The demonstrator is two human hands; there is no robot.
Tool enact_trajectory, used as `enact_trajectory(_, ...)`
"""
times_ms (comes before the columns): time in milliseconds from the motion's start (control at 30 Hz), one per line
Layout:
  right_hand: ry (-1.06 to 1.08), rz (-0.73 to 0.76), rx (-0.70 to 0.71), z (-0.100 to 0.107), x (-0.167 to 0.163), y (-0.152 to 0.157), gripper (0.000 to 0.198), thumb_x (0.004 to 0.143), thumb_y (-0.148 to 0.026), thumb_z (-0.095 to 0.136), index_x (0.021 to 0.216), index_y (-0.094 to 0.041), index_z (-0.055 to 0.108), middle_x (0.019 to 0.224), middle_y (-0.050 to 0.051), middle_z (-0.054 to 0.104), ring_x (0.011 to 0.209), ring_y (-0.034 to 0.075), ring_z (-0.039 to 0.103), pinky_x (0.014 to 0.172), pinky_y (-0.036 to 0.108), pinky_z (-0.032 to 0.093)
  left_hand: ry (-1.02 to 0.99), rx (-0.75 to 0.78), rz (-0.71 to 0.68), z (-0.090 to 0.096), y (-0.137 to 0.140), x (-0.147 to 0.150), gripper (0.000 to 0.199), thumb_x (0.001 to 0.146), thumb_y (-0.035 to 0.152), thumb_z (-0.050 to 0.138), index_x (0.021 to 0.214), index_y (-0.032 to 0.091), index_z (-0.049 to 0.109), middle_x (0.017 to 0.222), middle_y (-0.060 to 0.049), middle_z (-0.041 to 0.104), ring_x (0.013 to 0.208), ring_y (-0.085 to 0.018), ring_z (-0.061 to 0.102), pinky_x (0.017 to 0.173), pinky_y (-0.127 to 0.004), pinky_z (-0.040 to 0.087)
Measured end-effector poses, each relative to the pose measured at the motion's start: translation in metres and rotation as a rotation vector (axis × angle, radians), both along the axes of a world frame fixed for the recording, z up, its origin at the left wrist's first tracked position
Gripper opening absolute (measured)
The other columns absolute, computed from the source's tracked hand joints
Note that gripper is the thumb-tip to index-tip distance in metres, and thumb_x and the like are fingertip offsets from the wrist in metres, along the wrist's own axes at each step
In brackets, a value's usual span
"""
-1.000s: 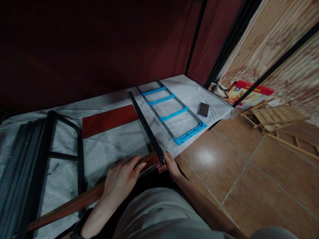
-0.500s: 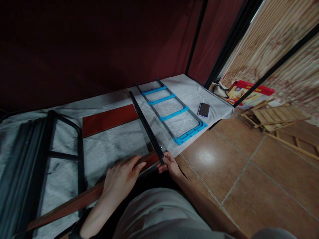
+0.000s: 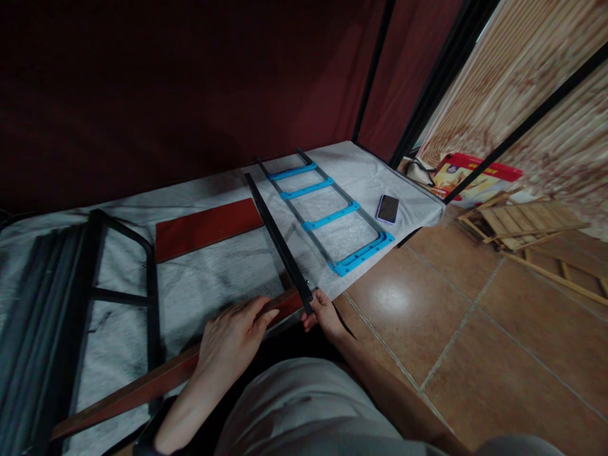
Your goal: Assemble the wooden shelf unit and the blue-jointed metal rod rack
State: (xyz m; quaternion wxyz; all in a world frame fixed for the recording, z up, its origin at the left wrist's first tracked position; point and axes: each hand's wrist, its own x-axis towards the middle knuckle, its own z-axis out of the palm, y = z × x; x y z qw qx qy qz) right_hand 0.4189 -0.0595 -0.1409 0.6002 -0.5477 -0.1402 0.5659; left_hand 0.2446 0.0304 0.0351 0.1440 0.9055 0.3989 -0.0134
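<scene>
My left hand (image 3: 232, 341) wraps over a long reddish-brown wooden board (image 3: 128, 391) that stands on edge along the near side, its thumb lying along the top. At the board's right end, a black metal bar (image 3: 278, 240) meets it and runs away from me across the white cloth. My right hand (image 3: 323, 313) pinches the near end of that bar, right where it joins the board; some of its fingertips are hidden beneath. A small shiny bolt (image 3: 307, 282) shows beside the bar. Further back, a wider red-brown board (image 3: 209, 229) lies flat, its right end by the bar.
On the left stand a black metal frame (image 3: 152, 278) and a stack of dark grey tubes (image 3: 35, 323). A blue-and-grey ladder-like frame (image 3: 332, 218) and a phone (image 3: 387, 209) lie to the right. Wooden slatted pieces (image 3: 532, 225) and a red-yellow box (image 3: 475, 177) sit on the tiled floor.
</scene>
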Motion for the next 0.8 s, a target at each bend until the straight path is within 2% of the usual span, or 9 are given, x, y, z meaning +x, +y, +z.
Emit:
enact_trajectory(133, 0.028, -0.005, -0.008, 0.0014, 0.0009, -0.0013, 0.05, 0.078, -0.068, 0.057, 0.095, -0.024, 0.039, 0.06, -0.003, 0.068, 0.042, 0.015, 0.062, 0.041, 0.025, 0.05, 0.015, -0.004, 0.005, 0.0006, 0.0001, 0.0019, 0.033, 0.1, 0.044, 0.04, 0.113, 0.028, 0.066, 0.106, -0.002, 0.075, 0.096, -0.022, 0.07, 0.075, -0.03, 0.044)
enact_trajectory(267, 0.039, 0.021, 0.046, 0.0009, 0.0024, -0.0025, 0.054, 0.074, -0.067, 0.063, 0.095, -0.025, 0.037, 0.06, -0.003, 0.068, 0.043, 0.016, 0.063, 0.041, 0.025, 0.051, 0.022, -0.006, 0.009, 0.0002, 0.0005, 0.0022, 0.033, 0.099, 0.045, 0.041, 0.113, 0.028, 0.065, 0.106, -0.001, 0.075, 0.098, -0.022, 0.069, 0.076, -0.03, 0.044)
enact_trajectory(400, 0.023, -0.008, -0.007, 0.0002, 0.0004, -0.0003, 0.054, 0.075, -0.07, 0.06, 0.091, -0.025, 0.036, 0.056, -0.004, 0.066, 0.039, 0.015, 0.06, 0.038, 0.023, 0.047, 0.024, -0.004, 0.006, -0.0004, 0.0001, 0.0021, 0.033, 0.099, 0.044, 0.04, 0.114, 0.028, 0.065, 0.106, -0.002, 0.075, 0.097, -0.021, 0.069, 0.076, -0.03, 0.044)
enact_trajectory(500, 0.066, -0.022, -0.004, 0.0026, 0.0004, -0.002, 0.051, 0.079, -0.068, 0.058, 0.095, -0.024, 0.039, 0.061, -0.002, 0.068, 0.043, 0.015, 0.063, 0.043, 0.025, 0.051, 0.015, 0.004, 0.003, -0.0003, 0.0, 0.0022, 0.033, 0.099, 0.044, 0.04, 0.114, 0.028, 0.066, 0.106, -0.002, 0.075, 0.097, -0.022, 0.069, 0.075, -0.03, 0.044)
enact_trajectory(633, 0.071, 0.006, 0.05, 0.0036, 0.0026, -0.005, 0.055, 0.073, -0.065, 0.068, 0.096, -0.024, 0.04, 0.064, -0.002, 0.069, 0.047, 0.015, 0.065, 0.046, 0.026, 0.053, 0.005, 0.005, -0.003, -0.0005, 0.0003, 0.0021, 0.034, 0.1, 0.044, 0.039, 0.113, 0.028, 0.066, 0.104, -0.002, 0.075, 0.094, -0.022, 0.07, 0.074, -0.03, 0.044)
enact_trajectory(800, 0.037, 0.011, 0.019, 0.0005, 0.0024, -0.0019, 0.061, 0.069, -0.073, 0.066, 0.09, -0.024, 0.037, 0.057, -0.003, 0.067, 0.04, 0.015, 0.061, 0.04, 0.024, 0.049, 0.001, 0.004, -0.004, -0.0008, -0.0005, 0.0023, 0.034, 0.099, 0.043, 0.04, 0.112, 0.027, 0.066, 0.104, -0.003, 0.075, 0.094, -0.023, 0.07, 0.074, -0.031, 0.045)
